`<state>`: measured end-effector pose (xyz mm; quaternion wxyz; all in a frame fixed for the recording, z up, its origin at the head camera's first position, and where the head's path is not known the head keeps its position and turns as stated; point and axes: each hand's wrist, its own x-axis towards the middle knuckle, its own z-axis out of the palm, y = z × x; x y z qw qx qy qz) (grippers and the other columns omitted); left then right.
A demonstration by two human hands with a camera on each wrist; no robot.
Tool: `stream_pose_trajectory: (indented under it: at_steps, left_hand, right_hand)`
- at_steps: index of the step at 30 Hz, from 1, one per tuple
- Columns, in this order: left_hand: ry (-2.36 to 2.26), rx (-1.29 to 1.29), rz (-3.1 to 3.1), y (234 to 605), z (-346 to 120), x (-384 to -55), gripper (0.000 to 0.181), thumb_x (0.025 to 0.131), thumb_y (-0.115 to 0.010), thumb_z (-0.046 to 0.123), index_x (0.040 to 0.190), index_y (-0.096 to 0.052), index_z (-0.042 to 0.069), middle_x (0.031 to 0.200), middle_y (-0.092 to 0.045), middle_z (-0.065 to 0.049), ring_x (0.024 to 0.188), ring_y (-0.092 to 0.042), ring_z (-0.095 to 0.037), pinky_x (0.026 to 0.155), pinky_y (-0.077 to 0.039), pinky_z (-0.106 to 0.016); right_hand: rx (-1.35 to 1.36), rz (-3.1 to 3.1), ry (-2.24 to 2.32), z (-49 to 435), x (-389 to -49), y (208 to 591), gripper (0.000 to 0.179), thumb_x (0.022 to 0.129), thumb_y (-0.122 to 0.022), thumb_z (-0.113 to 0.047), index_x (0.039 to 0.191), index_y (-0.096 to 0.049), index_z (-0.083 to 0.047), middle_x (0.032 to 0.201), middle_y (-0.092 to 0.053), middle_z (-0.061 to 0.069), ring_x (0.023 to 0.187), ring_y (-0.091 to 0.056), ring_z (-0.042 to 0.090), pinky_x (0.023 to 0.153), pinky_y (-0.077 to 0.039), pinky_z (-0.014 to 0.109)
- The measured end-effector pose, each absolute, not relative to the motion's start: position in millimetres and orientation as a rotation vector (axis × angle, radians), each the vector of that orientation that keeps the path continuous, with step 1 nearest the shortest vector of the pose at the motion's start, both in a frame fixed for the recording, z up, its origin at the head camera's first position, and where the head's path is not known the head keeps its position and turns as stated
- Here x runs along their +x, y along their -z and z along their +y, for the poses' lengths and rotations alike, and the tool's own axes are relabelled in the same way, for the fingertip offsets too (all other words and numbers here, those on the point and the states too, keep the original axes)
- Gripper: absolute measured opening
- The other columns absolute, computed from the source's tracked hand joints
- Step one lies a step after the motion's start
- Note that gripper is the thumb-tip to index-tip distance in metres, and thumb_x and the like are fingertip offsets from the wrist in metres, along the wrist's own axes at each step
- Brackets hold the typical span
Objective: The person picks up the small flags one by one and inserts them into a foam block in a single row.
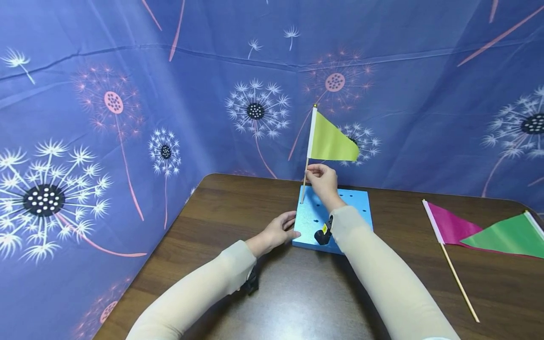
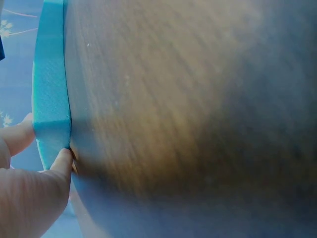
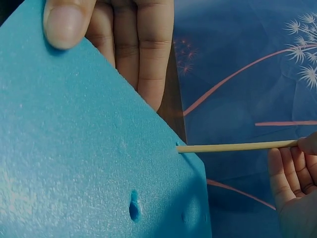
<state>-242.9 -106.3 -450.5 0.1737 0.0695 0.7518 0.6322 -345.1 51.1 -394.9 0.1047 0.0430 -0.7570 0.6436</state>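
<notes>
A yellow-green pennant flag point(image 1: 331, 141) on a thin wooden stick point(image 3: 237, 147) stands over the far left corner of a blue board point(image 1: 307, 224) with small holes. My right hand point(image 1: 324, 183) pinches the stick below the cloth. In the right wrist view the stick's lower end meets the board at a hole; how deep it sits I cannot tell. With my left hand point(image 1: 277, 231) I grip the board's left edge near its front corner, the thumb point(image 3: 64, 27) on the board and the other fingers along its side.
To the right on the brown wooden table point(image 1: 395, 274) lie a magenta pennant flag point(image 1: 452, 224) with its stick and a green pennant flag point(image 1: 510, 236) overlapping it. A blue dandelion-print cloth point(image 1: 191, 108) hangs behind the table and along its left side.
</notes>
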Motion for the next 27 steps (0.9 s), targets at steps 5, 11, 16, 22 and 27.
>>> stream_pose_trajectory:
  at_steps: [5,11,16,22,27]
  left_hand:
    - [-1.785,0.189,2.126,450,-107,-243,0.066,0.091,-0.063,-0.002,0.149,-0.032,0.003,0.153,-0.037,-0.019,0.144,-0.033,-0.028,0.085,-0.045,-0.019]
    - [-1.773,0.179,2.119,450,-107,-241,0.066,0.091,-0.063,0.001,0.149,-0.032,0.004,0.153,-0.037,-0.017,0.144,-0.033,-0.026,0.09,-0.044,-0.021]
    - [-1.759,0.182,2.136,450,-106,-241,0.066,0.091,-0.064,0.001,0.149,-0.033,0.005,0.153,-0.038,-0.016,0.143,-0.034,-0.026,0.089,-0.045,-0.021]
    - [-1.764,0.188,2.134,449,-105,-242,0.066,0.091,-0.064,0.002,0.149,-0.033,0.005,0.153,-0.038,-0.017,0.143,-0.034,-0.026,0.086,-0.044,-0.02]
    - [-1.752,0.185,2.148,449,-107,-243,0.066,0.091,-0.064,0.002,0.149,-0.032,0.004,0.153,-0.037,-0.017,0.144,-0.033,-0.026,0.092,-0.045,-0.022]
  right_hand:
    - [0.14,-2.234,-1.896,50,-344,395,0.02,0.094,-0.062,-0.009,0.109,-0.066,0.004,0.097,-0.066,0.018,0.086,-0.067,0.029,0.082,-0.058,0.041]
    - [0.167,-2.21,-1.945,53,-344,393,0.02,0.094,-0.063,-0.008,0.108,-0.065,0.006,0.096,-0.065,0.017,0.091,-0.066,0.038,0.082,-0.058,0.041]
    - [0.188,-2.191,-1.977,58,-344,395,0.021,0.091,-0.066,-0.009,0.108,-0.065,0.004,0.098,-0.066,0.022,0.091,-0.067,0.042,0.071,-0.059,0.024]
    - [0.167,-2.204,-1.98,64,-346,396,0.026,0.09,-0.069,-0.014,0.109,-0.066,0.004,0.096,-0.068,0.019,0.082,-0.072,0.027,0.078,-0.059,0.035]
    - [0.202,-2.221,-2.0,66,-346,394,0.029,0.091,-0.069,-0.016,0.11,-0.065,0.006,0.096,-0.067,0.019,0.087,-0.07,0.033,0.084,-0.057,0.045]
